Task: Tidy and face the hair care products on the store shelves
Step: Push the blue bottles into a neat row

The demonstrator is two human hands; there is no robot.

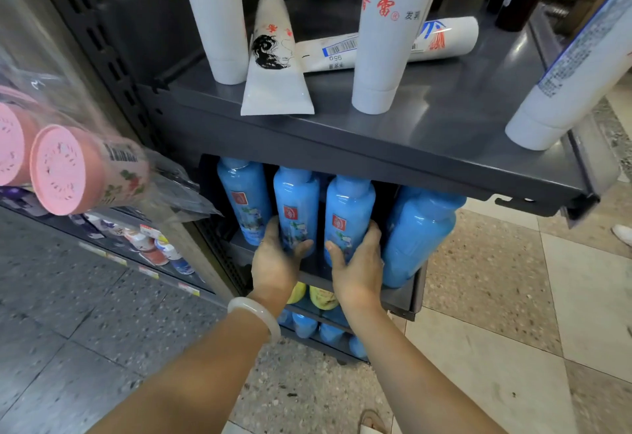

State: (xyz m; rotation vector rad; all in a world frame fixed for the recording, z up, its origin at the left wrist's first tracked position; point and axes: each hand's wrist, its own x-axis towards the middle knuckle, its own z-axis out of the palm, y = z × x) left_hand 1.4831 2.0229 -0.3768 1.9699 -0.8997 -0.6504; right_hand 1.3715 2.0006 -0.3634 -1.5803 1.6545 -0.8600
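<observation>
Each hand, left hand [277,259] and right hand [357,262], wraps a full blue bottle [297,208] low down; likely heavy, smooth, slippery plastic.

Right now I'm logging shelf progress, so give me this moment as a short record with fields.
left hand: left hand grips second blue bottle
right hand: right hand grips third blue bottle
blue row: four bottles show; rightmost blue bottle leans
top shelf: three white tubes stand cap-down, such as the standing tube; two lie flat, such as the fallen tube
</observation>
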